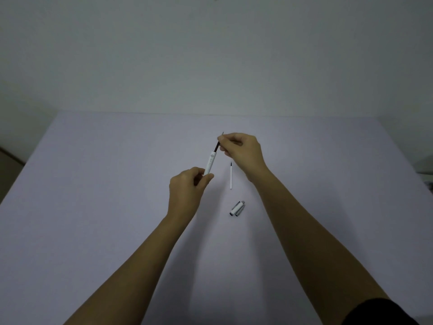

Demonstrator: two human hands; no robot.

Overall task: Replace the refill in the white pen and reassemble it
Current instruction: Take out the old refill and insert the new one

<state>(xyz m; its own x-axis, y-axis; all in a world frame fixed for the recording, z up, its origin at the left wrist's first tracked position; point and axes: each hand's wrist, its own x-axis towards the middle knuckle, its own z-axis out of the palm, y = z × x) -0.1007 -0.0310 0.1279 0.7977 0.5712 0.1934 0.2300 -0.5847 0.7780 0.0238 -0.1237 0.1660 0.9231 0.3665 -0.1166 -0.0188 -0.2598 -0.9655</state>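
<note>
Pinching a thin dark refill (217,146) at its tip, the right hand (241,148) meets the white barrel (209,164) gripped by the left hand (186,191); light, slender, likely bendable—hold near the barrel mouth.

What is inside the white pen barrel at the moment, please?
A dark refill sticks out of the white pen barrel, pinched by the right hand. How far it reaches inside is hidden.

Refill (218,146) middle hidden within right hand (241,148); barrel (209,164) print illegible.
</note>
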